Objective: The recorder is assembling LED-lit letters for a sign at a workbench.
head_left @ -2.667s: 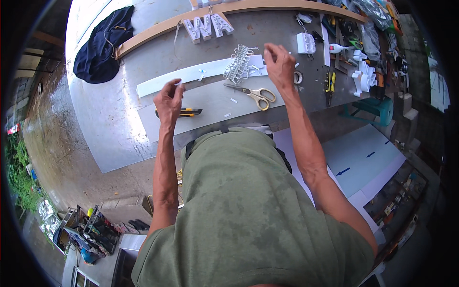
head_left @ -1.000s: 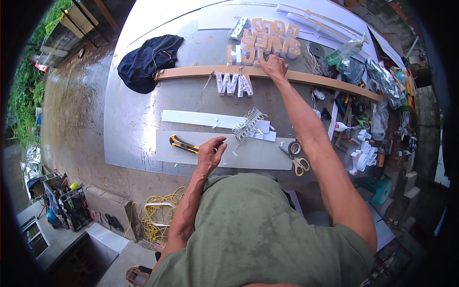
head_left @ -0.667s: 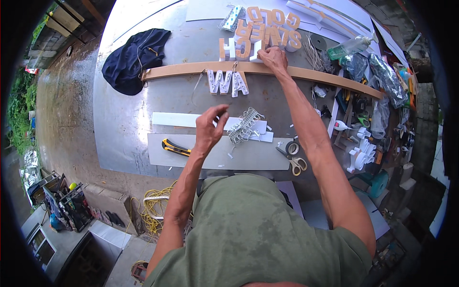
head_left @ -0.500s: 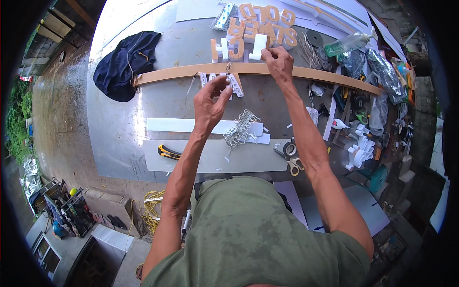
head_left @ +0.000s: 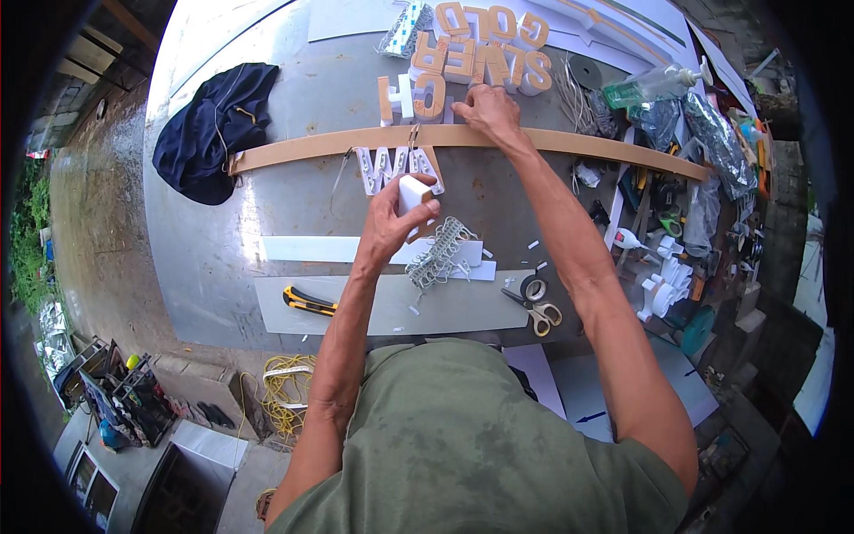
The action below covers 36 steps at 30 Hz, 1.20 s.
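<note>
The left hand [head_left: 391,227] has its grip clamped on a white block [head_left: 413,195], held above the desk [head_left: 213,236] between the long brown strip [head_left: 578,141] and the near edge. The right hand [head_left: 494,114] is farther toward the far edge, beside the tan-faced letter blocks [head_left: 458,59]; I cannot tell whether its grip is clamped on anything. A cutter [head_left: 308,301] and scissors [head_left: 539,315] lie by the near edge, a dark cloth [head_left: 210,133] by the left edge.
</note>
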Tool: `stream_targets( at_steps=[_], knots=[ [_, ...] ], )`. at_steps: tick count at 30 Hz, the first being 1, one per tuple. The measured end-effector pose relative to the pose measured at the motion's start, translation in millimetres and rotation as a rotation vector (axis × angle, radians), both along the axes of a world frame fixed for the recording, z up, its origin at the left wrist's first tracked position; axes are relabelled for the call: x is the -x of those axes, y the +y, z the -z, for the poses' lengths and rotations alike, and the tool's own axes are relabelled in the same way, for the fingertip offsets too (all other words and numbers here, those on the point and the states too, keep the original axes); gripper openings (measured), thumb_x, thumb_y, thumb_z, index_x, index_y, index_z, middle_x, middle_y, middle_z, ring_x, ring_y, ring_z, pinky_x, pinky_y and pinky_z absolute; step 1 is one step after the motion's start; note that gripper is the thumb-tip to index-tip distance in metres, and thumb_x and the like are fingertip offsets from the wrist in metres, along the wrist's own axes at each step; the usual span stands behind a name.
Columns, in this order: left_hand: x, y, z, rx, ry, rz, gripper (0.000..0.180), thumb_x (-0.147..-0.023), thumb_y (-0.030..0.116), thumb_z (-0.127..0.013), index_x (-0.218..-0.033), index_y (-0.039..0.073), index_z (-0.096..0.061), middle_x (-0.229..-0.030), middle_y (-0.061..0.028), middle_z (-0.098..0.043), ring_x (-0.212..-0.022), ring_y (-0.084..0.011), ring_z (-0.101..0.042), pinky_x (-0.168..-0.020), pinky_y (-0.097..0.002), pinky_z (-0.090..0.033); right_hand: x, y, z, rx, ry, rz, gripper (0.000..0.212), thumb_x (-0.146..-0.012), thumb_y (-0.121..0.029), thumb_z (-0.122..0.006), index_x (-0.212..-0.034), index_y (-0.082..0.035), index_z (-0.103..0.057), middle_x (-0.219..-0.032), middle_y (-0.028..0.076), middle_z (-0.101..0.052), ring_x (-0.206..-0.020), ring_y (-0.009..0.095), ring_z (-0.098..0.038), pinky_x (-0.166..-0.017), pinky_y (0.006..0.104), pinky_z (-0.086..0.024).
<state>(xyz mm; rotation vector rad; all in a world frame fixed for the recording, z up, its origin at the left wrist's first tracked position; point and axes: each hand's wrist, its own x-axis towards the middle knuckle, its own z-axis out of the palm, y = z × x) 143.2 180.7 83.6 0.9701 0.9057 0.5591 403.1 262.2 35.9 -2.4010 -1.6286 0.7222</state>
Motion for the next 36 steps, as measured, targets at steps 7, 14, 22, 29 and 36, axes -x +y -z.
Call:
stream_targets(
  at_steps=[7, 14, 22, 29, 36],
  knots=[
    [-42, 22, 1, -0.771, 0.410, 0.376, 0.053, -0.072, 0.031, -0.077, -0.115, 0.002, -0.065, -0.152, -0.0232, -0.043, -0.112, -0.0432, -0.063, -0.096, -0.0475, -0.052, 7, 9, 13, 0.073, -0.010, 0.077, 0.046, -0.076, -0.047, -0.078, -0.097, -0.007, -0.073, -0.099, 0.021, -0.074, -0.098, 0.037, -0.070, -0.085, 0.0476, -0.054],
    [-105, 43, 18, -0.872, 0.769, 0.574, 0.040, -0.058, 0.023, -0.076, -0.086, -0.006, -0.071, -0.145, -0.0419, -0.038, -0.080, -0.0473, -0.070, -0.070, -0.0506, -0.058, 8, 2, 16, -0.053, -0.014, 0.168, 0.034, -0.079, -0.034, -0.074, -0.099, -0.006, -0.073, -0.100, 0.021, -0.072, -0.099, 0.040, -0.069, -0.085, 0.0494, -0.055],
    [-124, 55, 23, -0.845, 0.881, 0.633, 0.038, -0.058, 0.021, -0.078, -0.087, -0.004, -0.075, -0.139, -0.0390, -0.044, -0.079, -0.0449, -0.071, -0.070, -0.0482, -0.058, -38, -15, 29, -0.297, 0.090, -0.396, 0.022, -0.084, -0.016, -0.073, -0.106, -0.014, -0.075, -0.101, 0.006, -0.063, -0.094, 0.029, -0.067, -0.084, 0.0403, -0.054],
    [-117, 39, 29, -1.033, 0.890, 0.489, 0.039, -0.059, 0.018, -0.078, -0.090, -0.005, -0.075, -0.143, -0.0409, -0.041, -0.077, -0.0425, -0.072, -0.069, -0.0472, -0.058, -51, -10, 25, -0.258, 0.004, -0.608, 0.025, -0.085, -0.023, -0.073, -0.105, -0.009, -0.070, -0.100, 0.008, -0.061, -0.092, 0.030, -0.066, -0.079, 0.0404, -0.054],
    [-113, 32, 26, -0.924, 0.858, 0.534, 0.041, -0.059, 0.016, -0.073, -0.092, -0.008, -0.065, -0.149, -0.0380, -0.037, -0.082, -0.0447, -0.070, -0.073, -0.0486, -0.058, -67, -13, 19, -0.229, -0.155, -0.636, 0.025, -0.087, -0.026, -0.071, -0.100, -0.007, -0.062, -0.102, 0.009, -0.062, -0.095, 0.032, -0.067, -0.077, 0.0435, -0.056]
  ],
)
